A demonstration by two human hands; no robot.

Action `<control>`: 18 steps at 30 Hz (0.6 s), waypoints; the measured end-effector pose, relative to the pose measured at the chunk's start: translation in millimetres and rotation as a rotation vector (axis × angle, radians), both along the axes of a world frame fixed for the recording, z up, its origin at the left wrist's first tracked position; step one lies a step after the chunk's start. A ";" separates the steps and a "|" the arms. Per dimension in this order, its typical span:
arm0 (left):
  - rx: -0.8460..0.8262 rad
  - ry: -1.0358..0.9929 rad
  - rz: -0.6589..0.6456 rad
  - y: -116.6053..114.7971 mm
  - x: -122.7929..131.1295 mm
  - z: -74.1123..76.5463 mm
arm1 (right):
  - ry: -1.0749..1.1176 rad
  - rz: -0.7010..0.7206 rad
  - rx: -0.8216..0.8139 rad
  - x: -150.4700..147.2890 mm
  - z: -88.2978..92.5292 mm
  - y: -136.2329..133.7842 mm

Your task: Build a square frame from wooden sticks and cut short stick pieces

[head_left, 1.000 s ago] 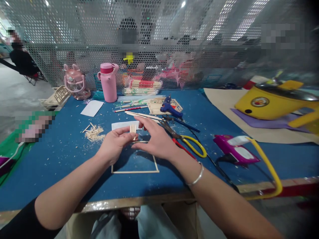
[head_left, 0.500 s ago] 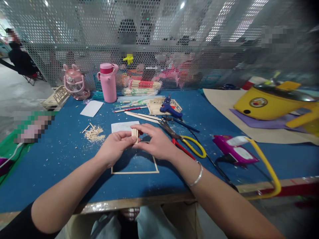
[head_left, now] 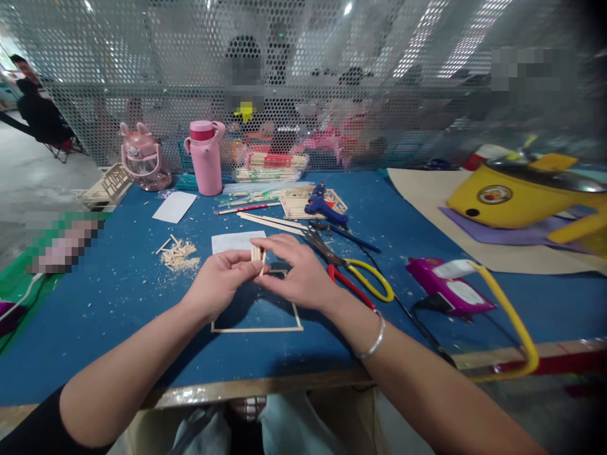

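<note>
Between my hands is a small bundle of short wooden sticks (head_left: 257, 254), held upright above the table. My left hand (head_left: 222, 272) grips it, thumb across the front. My right hand (head_left: 294, 270) pinches one wooden stick (head_left: 263, 263) at the right side of the bundle; it leans slightly away from the others. Under the hands lies a thin rectangular stick frame (head_left: 258, 329), its far part mostly covered. Just beyond is a white paper (head_left: 237, 241). A pile of cut stick bits (head_left: 179, 254) sits left of my left hand.
Scissors (head_left: 365, 275) with red and yellow handles lie right of my hands. Behind are a blue glue gun (head_left: 326, 207), long sticks (head_left: 270, 222) and a pink bottle (head_left: 207, 158). Rightward are a purple power adapter (head_left: 450, 287) with a yellow cable and a yellow electric pot (head_left: 512, 196).
The rightmost stick has tilted and separated a little from the bundle, with my right hand's fingers on it. My left hand stays nearly in place.
</note>
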State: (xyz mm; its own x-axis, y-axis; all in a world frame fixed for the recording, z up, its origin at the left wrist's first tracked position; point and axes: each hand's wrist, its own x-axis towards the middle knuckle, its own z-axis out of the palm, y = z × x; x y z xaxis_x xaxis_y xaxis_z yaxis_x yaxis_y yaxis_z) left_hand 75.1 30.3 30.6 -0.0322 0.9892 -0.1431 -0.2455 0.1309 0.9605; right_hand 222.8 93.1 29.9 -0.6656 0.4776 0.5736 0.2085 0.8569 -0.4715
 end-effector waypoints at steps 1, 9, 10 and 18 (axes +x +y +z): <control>0.004 0.002 -0.014 0.2 -1.0 -0.3 | 0.000 0.011 -0.034 0.0 -0.2 -0.8; 0.009 0.099 -0.077 -1.1 -6.3 -1.9 | -0.019 0.115 -0.298 2.5 -0.7 -1.9; 0.000 0.103 -0.065 -1.2 -5.9 -1.3 | -0.023 0.114 -0.300 2.7 -0.7 -1.6; -0.008 0.094 -0.010 -1.2 -3.9 1.2 | -0.062 0.014 -0.050 2.0 0.3 1.8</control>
